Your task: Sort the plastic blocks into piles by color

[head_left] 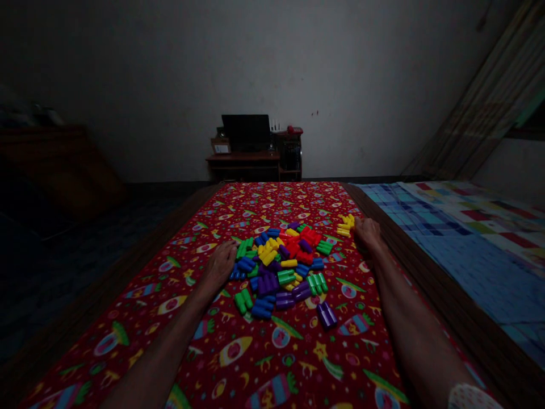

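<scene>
A heap of colourful plastic blocks (283,264) lies on a red cloth printed with rockets (264,352). My left hand (219,264) rests palm down at the heap's left edge, fingers stretched out and touching blue blocks (243,266). My right hand (366,233) is at the heap's far right, fingers curled around a yellow block (346,225) that sticks out to the left. A single purple block (326,314) lies apart from the heap, on the near side.
The red cloth covers a long surface with dark wooden edges (443,295). A blue checked mattress (472,238) lies to the right. A low desk with a dark screen (247,132) stands against the far wall. The room is dim.
</scene>
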### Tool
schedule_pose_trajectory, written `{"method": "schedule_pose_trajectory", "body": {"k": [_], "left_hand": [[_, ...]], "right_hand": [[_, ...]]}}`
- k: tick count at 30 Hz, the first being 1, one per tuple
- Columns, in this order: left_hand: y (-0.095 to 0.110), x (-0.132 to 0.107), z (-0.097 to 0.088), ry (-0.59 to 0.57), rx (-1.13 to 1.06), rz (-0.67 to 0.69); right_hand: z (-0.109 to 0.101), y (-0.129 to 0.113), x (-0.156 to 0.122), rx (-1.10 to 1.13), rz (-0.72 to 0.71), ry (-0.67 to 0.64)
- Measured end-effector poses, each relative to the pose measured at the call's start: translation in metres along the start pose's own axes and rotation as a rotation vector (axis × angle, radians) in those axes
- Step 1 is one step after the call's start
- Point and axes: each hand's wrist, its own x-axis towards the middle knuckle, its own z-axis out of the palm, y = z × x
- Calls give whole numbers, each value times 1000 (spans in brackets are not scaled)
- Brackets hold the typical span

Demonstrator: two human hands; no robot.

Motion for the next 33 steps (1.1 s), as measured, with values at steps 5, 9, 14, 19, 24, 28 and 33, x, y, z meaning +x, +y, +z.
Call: {"method": "schedule_pose_trajectory", "body": {"k": [5, 9, 14, 19, 24, 28, 33], "left_hand": [[-1, -2, 0, 28, -7, 35], [-2, -1, 1, 19, 4, 29], [-3, 1, 2, 22, 3, 14], [1, 0, 0, 26, -6, 9], [6, -2, -4, 15, -26, -12], [8, -1, -7, -17, -8, -27], [9, 0, -11, -59, 16, -37]], "right_hand": [[-15, -37, -10, 131, -220, 209], [-11, -92, -43, 324, -634, -9], [7, -135, -76, 190, -901, -364], [7, -135, -72, 90, -872, -439], [5, -136, -75, -25, -841, -469], [10, -139, -79, -73, -824, -373], [16, -136, -79, 25, -857, -399]]}}
